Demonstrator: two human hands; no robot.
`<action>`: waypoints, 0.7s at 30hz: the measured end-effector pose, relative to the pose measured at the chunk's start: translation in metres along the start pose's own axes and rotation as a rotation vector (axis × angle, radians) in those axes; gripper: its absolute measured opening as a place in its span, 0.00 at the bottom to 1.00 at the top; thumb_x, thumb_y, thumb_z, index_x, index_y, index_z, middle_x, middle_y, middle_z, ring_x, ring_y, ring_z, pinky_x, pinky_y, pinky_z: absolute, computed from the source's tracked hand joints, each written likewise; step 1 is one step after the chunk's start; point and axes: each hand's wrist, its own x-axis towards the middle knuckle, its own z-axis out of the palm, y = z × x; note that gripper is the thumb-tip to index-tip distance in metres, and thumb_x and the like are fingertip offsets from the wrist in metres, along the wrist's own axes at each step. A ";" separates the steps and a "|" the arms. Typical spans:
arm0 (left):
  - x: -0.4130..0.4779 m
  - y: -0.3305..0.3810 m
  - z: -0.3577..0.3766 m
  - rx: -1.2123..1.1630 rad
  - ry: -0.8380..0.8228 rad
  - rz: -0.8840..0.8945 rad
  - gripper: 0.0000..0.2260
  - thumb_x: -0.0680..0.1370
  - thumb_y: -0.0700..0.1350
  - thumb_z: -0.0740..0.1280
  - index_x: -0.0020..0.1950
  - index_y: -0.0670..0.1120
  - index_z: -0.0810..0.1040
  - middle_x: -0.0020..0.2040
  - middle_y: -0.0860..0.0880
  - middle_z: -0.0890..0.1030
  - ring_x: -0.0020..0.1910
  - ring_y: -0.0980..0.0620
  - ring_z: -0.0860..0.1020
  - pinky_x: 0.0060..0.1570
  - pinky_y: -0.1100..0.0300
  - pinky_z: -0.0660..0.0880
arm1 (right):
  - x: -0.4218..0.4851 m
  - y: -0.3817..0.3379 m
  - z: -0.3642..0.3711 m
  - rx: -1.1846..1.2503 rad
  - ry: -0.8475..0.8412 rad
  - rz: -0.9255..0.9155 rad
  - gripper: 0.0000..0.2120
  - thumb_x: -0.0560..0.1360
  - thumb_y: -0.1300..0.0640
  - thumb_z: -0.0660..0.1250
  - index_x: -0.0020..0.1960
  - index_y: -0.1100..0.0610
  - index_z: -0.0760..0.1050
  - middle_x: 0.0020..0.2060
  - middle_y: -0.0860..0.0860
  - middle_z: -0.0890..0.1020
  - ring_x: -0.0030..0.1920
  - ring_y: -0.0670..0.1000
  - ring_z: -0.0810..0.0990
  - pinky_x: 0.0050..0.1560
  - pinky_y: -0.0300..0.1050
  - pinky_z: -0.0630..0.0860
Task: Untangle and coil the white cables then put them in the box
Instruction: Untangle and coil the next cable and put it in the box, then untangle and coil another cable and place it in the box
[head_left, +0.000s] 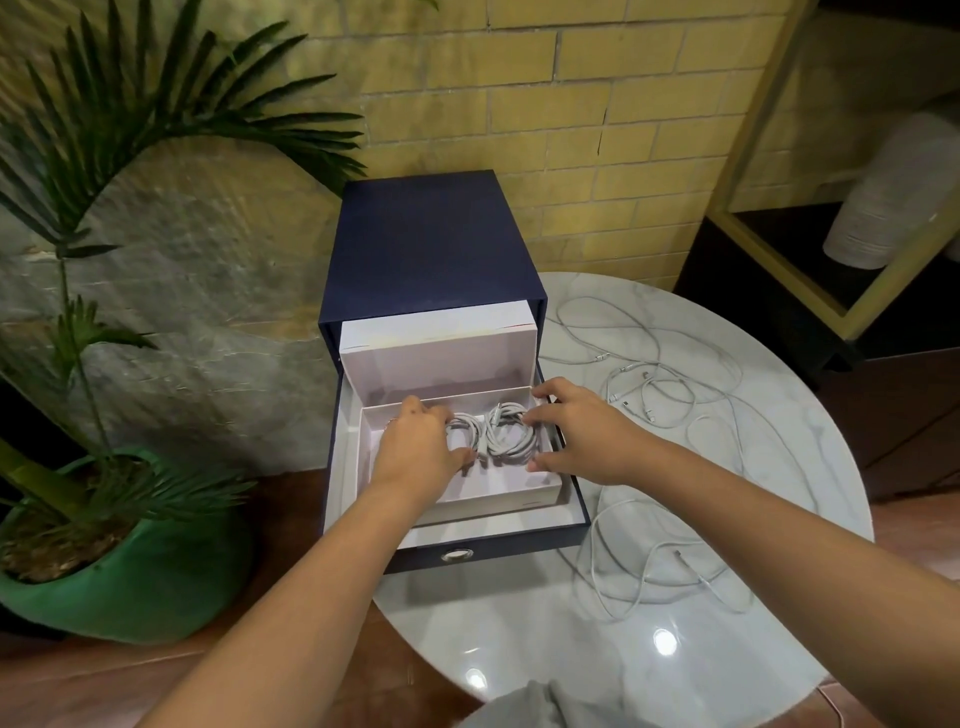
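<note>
Both forearms reached forward, palms down, into the pulled-out drawer of the navy box (431, 244), where a white tray (498, 488) held two coiled cables side by side. The left hand (415, 452) curled its fingers and thumb round the left coil (464, 423), while the right hand (582, 431), fingers spread and lightly bent, clasped the outer edge of the right coil (506, 436) between fingertips and thumb. To the right of the box, loose white cables (654, 389) sprawled tangled over the marble table (519, 623).
</note>
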 end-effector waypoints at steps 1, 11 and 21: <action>0.001 0.000 0.000 -0.014 0.007 -0.006 0.26 0.72 0.56 0.73 0.67 0.49 0.74 0.62 0.46 0.71 0.57 0.45 0.75 0.58 0.54 0.73 | 0.000 0.000 0.000 0.002 0.003 -0.001 0.29 0.71 0.44 0.73 0.69 0.52 0.72 0.71 0.50 0.63 0.69 0.53 0.65 0.66 0.46 0.67; 0.005 -0.008 -0.013 -0.071 -0.051 0.004 0.12 0.76 0.47 0.69 0.59 0.51 0.80 0.57 0.49 0.80 0.55 0.46 0.78 0.53 0.53 0.75 | 0.002 0.003 0.002 0.021 0.011 -0.012 0.29 0.71 0.45 0.73 0.68 0.52 0.72 0.70 0.50 0.63 0.69 0.52 0.64 0.66 0.46 0.67; 0.004 -0.012 -0.029 -0.274 -0.022 -0.070 0.14 0.79 0.37 0.61 0.60 0.48 0.80 0.59 0.48 0.81 0.54 0.50 0.78 0.51 0.60 0.71 | 0.004 0.007 0.002 -0.015 0.005 -0.026 0.27 0.73 0.44 0.70 0.69 0.51 0.71 0.72 0.50 0.60 0.70 0.54 0.61 0.68 0.47 0.64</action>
